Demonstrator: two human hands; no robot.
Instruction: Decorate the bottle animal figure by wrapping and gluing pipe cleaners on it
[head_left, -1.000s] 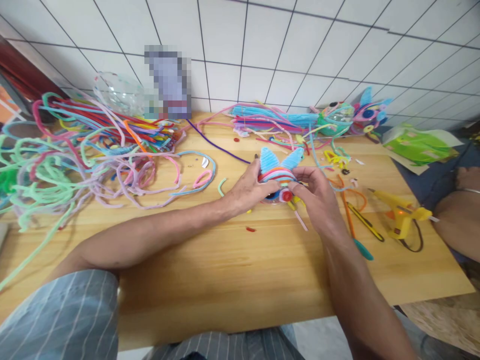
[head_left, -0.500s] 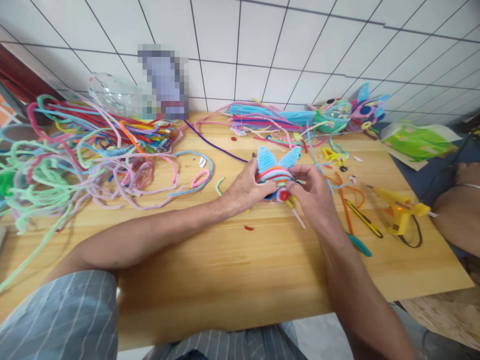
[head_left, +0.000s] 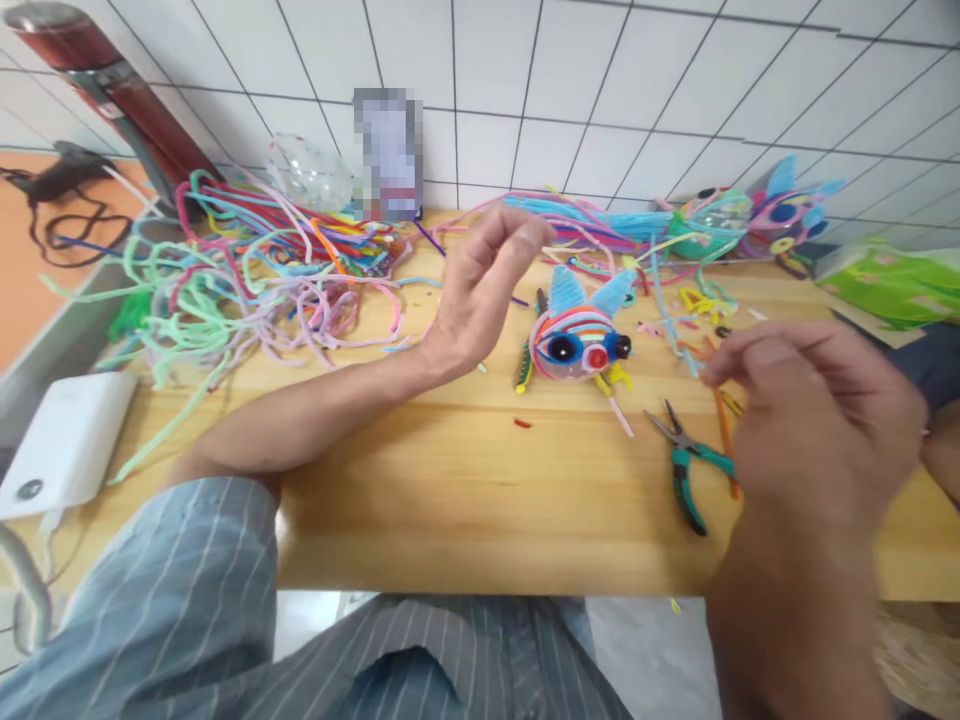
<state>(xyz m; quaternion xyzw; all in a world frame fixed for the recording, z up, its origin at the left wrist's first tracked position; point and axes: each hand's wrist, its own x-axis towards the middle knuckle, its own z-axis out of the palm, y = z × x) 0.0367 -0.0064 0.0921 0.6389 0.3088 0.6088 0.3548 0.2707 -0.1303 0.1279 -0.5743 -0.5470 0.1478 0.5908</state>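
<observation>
A small pipe-cleaner animal figure (head_left: 577,340) with blue ears, striped body, black eyes and a red nose stands alone on the wooden table (head_left: 465,500). My left hand (head_left: 480,290) is lifted above the table just left of the figure, fingers loosely curled, holding nothing. My right hand (head_left: 810,420) is raised close to the camera at the right and is blurred, its fingertips drawn together. Whether it holds anything I cannot tell. Green-handled pliers (head_left: 686,465) lie on the table just left of it.
A big tangle of coloured pipe cleaners (head_left: 247,270) covers the back left, with a clear plastic ball (head_left: 307,175) behind it. A blue pipe-cleaner bundle (head_left: 585,225) and finished figures (head_left: 750,215) line the wall. A white device (head_left: 67,440) sits at far left, a green bag (head_left: 885,290) at right.
Both hands have let go of the figure and lifted away, the left up and leftward, the right toward the camera. The figure now stands free. The view has shifted left.
</observation>
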